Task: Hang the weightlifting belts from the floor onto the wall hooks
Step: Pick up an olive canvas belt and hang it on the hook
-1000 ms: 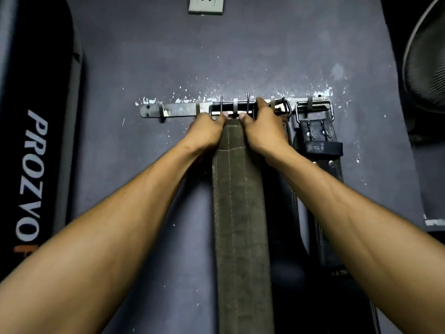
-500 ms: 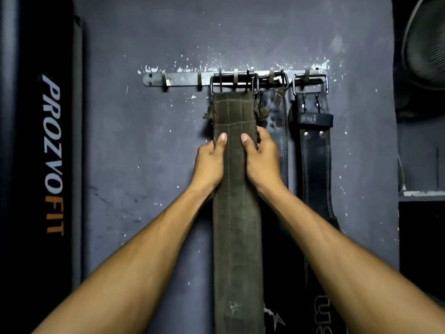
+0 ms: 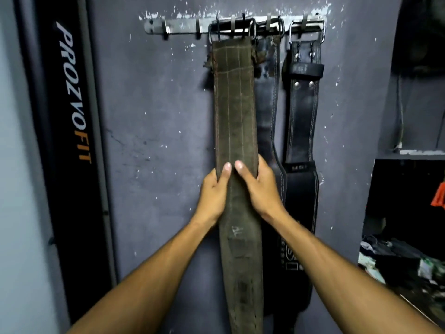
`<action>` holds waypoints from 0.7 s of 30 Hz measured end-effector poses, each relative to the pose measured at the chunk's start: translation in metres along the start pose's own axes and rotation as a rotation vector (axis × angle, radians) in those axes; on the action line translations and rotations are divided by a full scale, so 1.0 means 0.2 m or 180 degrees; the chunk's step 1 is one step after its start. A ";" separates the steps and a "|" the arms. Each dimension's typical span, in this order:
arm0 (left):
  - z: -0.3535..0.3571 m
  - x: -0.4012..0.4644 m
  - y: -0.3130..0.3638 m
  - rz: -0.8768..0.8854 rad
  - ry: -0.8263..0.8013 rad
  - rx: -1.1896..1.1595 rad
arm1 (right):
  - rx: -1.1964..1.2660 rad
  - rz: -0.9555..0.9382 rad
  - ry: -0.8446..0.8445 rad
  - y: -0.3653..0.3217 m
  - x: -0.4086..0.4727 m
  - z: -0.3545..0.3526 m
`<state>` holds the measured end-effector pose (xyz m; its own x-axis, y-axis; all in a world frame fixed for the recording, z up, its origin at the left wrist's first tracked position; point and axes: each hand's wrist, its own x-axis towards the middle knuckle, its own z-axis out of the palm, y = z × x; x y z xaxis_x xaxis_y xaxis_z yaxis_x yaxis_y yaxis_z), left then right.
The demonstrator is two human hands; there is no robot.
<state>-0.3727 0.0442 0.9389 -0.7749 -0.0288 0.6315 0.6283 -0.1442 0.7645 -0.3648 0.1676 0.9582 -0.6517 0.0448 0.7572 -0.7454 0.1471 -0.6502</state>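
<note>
**Settle the brown belt straight on its hooks**

The brown suede belt (image 3: pixel 234 121) hangs on the wall, with its metal buckle (image 3: pixel 231 28) over the hooks of the hook rail (image 3: pixel 231 26) at the top. To its right hang two black belts: one black belt (image 3: pixel 267 104) partly behind the brown one, and another black leather belt (image 3: pixel 302 121) further right, each with its own buckle on the rail.

Your left hand (image 3: pixel 213 192) grips the left edge of the brown belt, with the thumb on the front face. Your right hand (image 3: pixel 261 189) grips the right edge in the same way. Both hands are wrapped around the belt at about the middle of its visible length, and the thumbs are near each other.

I judge that the hanging is almost done and this step is only to straighten it. Keep the pull gentle and straight down, so the buckle stays seated and does not lift off the hooks. Do not twist the belt to the side, because it touches the neighbour black belt and could disturb it. Look up at the buckle before you let go. Release both hands together, so the belt does not swing.
</note>
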 end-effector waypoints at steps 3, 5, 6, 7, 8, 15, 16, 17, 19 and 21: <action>0.00 -0.22 -0.12 -0.0282 0.0350 0.0563 | -0.0641 -0.0004 0.0173 0.10 -0.22 0.01; 0.01 -0.26 -0.11 -0.0285 0.0554 0.0460 | -0.0404 0.0079 0.0275 0.08 -0.26 0.01; 0.02 -0.27 -0.08 -0.0272 0.0525 0.0366 | -0.0121 0.0183 0.0204 0.07 -0.27 0.00; 0.02 -0.30 -0.07 -0.0265 0.0421 0.0251 | 0.0210 0.0319 0.0097 0.08 -0.30 -0.01; 0.02 -0.35 -0.08 -0.0277 0.0269 0.0173 | 0.0466 0.0462 -0.0004 0.11 -0.36 -0.02; -0.10 -0.93 -0.27 -0.0920 0.0198 0.0434 | 0.0541 0.1170 0.0102 0.27 -0.94 0.02; -0.11 -0.94 -0.25 -0.0934 0.0222 0.0448 | 0.0613 0.1202 0.0139 0.24 -0.95 0.04; -0.12 -0.95 -0.22 -0.0953 0.0162 0.0426 | 0.0725 0.1229 0.0120 0.21 -0.95 0.05; -0.17 -1.01 -0.20 -0.1014 -0.0138 0.0319 | 0.0921 0.1340 -0.0125 0.18 -1.00 0.03; -0.23 -1.12 -0.22 -0.1215 -0.0446 0.0383 | 0.0753 0.1411 -0.0574 0.20 -1.12 -0.03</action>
<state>-0.2299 0.0105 0.7578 -0.9419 0.1403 0.3052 0.3080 -0.0018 0.9514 -0.2484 0.1686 0.7637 -0.9096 -0.1214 0.3973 -0.3907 -0.0750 -0.9175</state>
